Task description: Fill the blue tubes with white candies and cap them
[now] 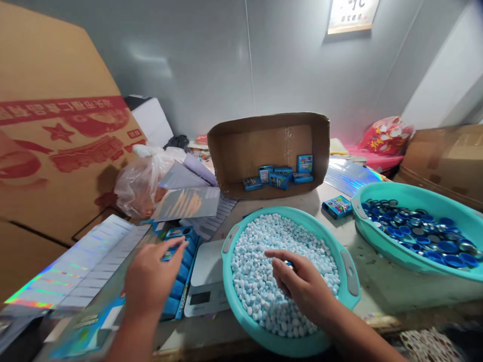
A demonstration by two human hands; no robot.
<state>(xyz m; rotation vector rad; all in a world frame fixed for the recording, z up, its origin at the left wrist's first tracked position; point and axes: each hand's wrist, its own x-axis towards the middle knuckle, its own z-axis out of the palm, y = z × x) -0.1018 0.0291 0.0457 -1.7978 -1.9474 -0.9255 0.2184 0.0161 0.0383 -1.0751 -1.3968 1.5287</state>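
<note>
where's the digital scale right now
In the head view, the scale sits left of centre in the lower half, between the row of blue packets and the teal basin of pale pellets.

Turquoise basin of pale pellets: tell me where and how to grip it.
Probably best by its two grey handles, left hand coming from the left, right hand from the right: they sit on opposite sides of the basin, likely keeping the loose pellets level.
</note>
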